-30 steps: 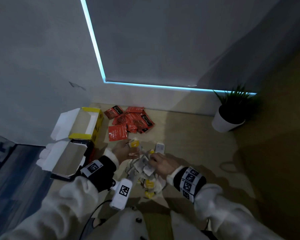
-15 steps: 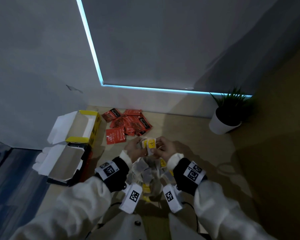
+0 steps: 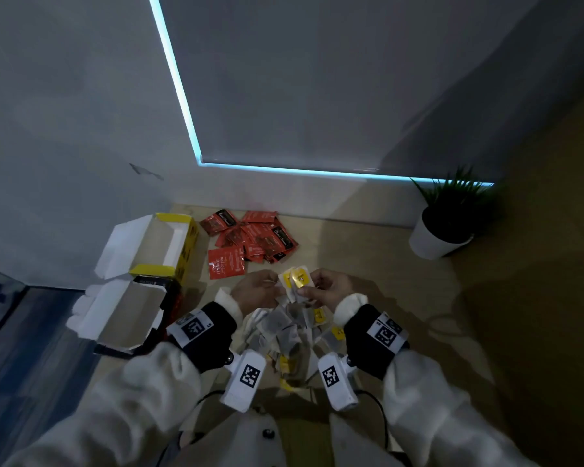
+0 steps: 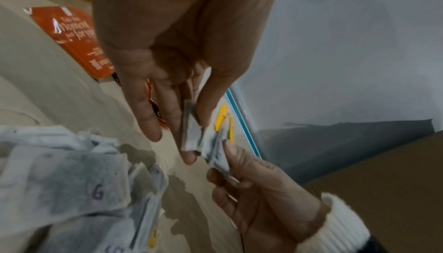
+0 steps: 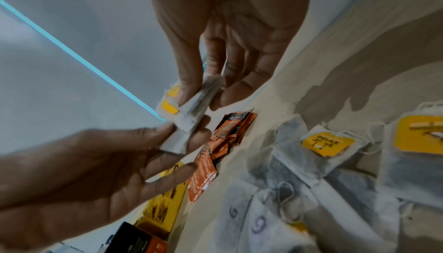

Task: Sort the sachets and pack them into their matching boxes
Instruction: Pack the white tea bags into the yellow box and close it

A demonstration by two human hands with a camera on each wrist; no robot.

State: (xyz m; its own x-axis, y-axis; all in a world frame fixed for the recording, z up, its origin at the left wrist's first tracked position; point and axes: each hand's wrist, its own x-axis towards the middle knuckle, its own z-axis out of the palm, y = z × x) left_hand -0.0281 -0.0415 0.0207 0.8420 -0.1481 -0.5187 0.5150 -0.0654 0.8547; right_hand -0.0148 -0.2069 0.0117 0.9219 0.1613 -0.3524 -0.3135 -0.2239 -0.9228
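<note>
Nearest to us lies a heap of white tea bags [image 3: 289, 335] with yellow tags, spread on the table [image 3: 368, 264]. Just above the heap we hold both our hands close together. Our left hand [image 3: 255, 291] and our right hand [image 3: 324, 288] both pinch a small bunch of tea bags [image 3: 295, 281] between thumb and fingers, lifted off the table. The bunch shows a yellow tag on top. To our left stands an open black and orange box [image 3: 129, 315] with its flaps up. A little farther stands an open yellow box [image 3: 162, 247], right behind the first one. Beside the yellow box lies a pile of red sachets [image 3: 250, 239], flat on the table. Far off to the right sits a green plant in a white pot [image 3: 442, 224], by the wall.
</note>
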